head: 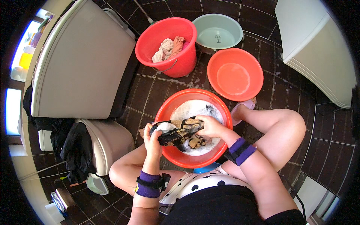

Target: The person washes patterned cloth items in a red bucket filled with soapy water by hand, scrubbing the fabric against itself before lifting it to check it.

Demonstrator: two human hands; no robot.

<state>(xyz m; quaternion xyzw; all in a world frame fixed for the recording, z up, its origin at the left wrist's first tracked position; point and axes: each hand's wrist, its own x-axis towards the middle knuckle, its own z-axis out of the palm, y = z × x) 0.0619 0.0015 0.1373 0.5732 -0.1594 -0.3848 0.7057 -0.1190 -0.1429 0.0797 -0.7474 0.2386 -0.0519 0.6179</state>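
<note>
My left hand (153, 137) and my right hand (209, 126) stretch a wet, black-and-tan patterned cloth (185, 126) between them. It is held over a red plastic basin (194, 163) on the floor in front of me. White suds (184, 109) cover the water in the basin, and some dark fabric shows through them. A white patch (166, 127), foam or light cloth, lies on the fabric beside my left thumb. The lower part of the patterned cloth hangs down to the foam.
Beyond the basin stand a pink bucket (185, 66) with wrung garments (168, 49), an orange basin (235, 77) with a little cloudy water and a pale green basin (218, 31). A washing machine-like white appliance (78, 62) and a toilet draped with black clothing (77, 149) are at left.
</note>
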